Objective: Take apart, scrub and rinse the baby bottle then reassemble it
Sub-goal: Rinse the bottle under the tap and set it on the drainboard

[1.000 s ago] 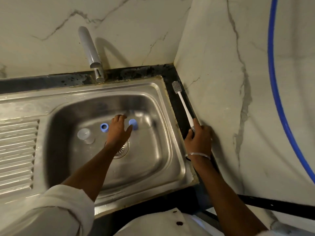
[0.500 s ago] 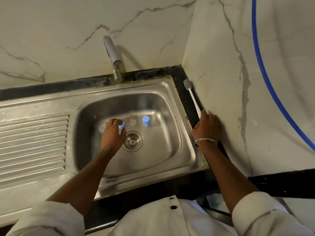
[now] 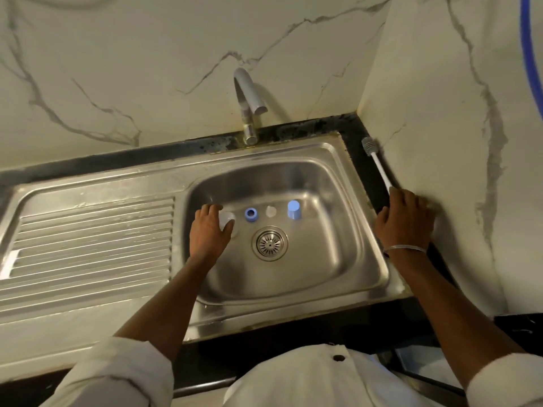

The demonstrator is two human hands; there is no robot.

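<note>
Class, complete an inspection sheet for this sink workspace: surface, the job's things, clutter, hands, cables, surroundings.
Surface: steel sink; no water runs from the tap; drain uncovered.
Job's things: bottle body, blue ring, teat and blue cap sit apart in a row in the basin; brush lies on the dark ledge by the wall.
Clutter: nothing seen.
Hands: left hand grips the bottle body; right hand grips the brush handle.
Cables: blue hose on the right wall.
Surroundings: marble walls; ribbed draining board at left.
</note>
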